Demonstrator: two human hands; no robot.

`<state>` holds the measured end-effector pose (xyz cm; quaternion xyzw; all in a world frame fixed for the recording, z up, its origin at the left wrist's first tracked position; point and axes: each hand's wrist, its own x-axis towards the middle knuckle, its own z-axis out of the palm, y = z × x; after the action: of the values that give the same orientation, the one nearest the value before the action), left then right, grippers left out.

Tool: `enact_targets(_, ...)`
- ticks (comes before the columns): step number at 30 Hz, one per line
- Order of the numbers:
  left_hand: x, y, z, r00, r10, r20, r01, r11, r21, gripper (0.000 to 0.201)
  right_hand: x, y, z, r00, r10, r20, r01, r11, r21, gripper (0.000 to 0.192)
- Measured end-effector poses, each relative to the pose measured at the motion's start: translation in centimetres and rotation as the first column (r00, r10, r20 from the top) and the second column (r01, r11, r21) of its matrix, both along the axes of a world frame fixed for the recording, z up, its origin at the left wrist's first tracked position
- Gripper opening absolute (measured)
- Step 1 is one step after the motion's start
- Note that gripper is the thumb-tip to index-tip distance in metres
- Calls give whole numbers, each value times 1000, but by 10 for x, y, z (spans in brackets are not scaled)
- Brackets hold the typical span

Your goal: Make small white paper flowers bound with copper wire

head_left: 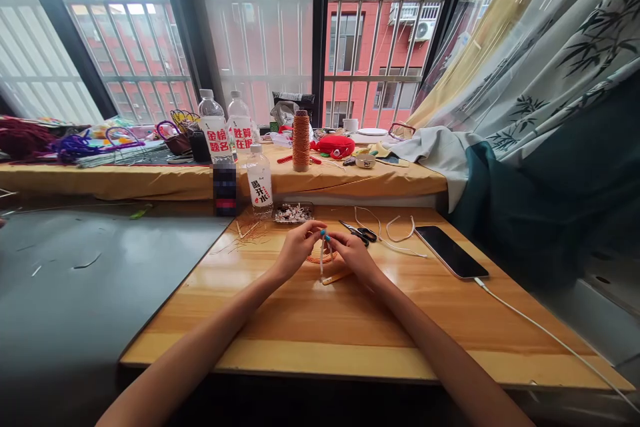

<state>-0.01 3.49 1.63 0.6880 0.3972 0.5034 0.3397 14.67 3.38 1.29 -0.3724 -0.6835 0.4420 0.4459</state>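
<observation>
Head view: at a wooden table (350,333) by the window, the left hand (296,248) and right hand (354,252) meet, fingers pinched on a thin white strip (321,265) held upright over an orange cord loop (324,258). The step looks like wrapping or tying; the next move likely calls for steady tension. Scissors (361,232) and a phone (450,251) lie beside.

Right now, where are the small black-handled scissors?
In the head view, the small black-handled scissors lie on the wooden table, just beyond the right hand, left of the white cord loops.
</observation>
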Motion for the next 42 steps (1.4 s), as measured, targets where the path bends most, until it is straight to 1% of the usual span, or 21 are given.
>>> enact_targets(6,1,-1,0,999,34,1,-34,999,21,19,-1,0,1,999,-33,-19,33,999,2,26)
enact_targets(12,0,0,-1,995,83,-53,-79,993,87,14,-2,-3,4,998,57,-27,-57,998,2,26)
enact_targets(14,0,1,-2,994,88,-66,-81,992,100,11,-1,-2,3,997,73,1,-73,997,18,27)
enact_targets(19,-1,4,-5,993,69,-98,-58,991,117,6,0,0,-1,993,60,99,-68,995,70,26)
enact_targets(22,-1,7,-9,985,80,-150,-64,992,108,3,-1,1,-3,983,57,174,-73,993,89,27)
enact_targets(25,-1,10,-12,976,89,-197,-73,994,86,5,-2,-1,-2,975,51,217,-72,994,87,27)
enact_targets(28,-2,10,-14,978,76,-193,-70,997,39,5,-3,-4,0,965,44,257,-71,993,99,27)
enact_targets(31,-2,10,-12,989,46,-144,-52,998,-37,5,-4,-6,2,954,18,300,-61,989,133,26)
enact_targets(34,-2,9,-9,998,21,-67,-30,989,-142,7,-4,-5,1,947,-26,320,-35,983,182,24)
enact_targets(37,-2,10,-6,999,-30,22,34,971,-238,11,-1,-1,-1,946,-44,321,-33,972,231,23)
enact_targets(40,-3,11,-5,995,-86,54,96,964,-248,21,0,2,-3,948,-22,317,-49,976,214,23)
enact_targets(42,-4,11,-5,994,-103,27,107,969,-222,21,1,3,-3,945,-22,328,-40,983,181,25)
